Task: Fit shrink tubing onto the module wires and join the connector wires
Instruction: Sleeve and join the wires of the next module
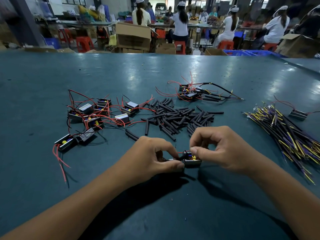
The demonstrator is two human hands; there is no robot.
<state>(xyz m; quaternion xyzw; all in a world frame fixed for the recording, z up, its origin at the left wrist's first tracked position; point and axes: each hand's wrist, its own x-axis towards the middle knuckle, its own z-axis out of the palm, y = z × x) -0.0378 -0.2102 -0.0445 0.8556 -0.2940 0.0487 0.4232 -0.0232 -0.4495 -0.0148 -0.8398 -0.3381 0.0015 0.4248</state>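
A small grey box-shaped module (pixel 192 162) with red and black wires is being pinched between the left hand (pixel 152 156) and the right hand (pixel 220 148), low over the teal table (pixel 52 75). Beyond lies a heap of black shrink tubes (pixel 176 116), flanked by loose modules (pixel 93 116) and yellow-purple connector wires (pixel 285 134). Whether a tube is being gripped is hidden by the fingers.

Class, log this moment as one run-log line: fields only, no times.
left hand: holds module | right hand: pinches its wire | tubing pile: behind hands | connector wires: right, untouched | finished units: far centre
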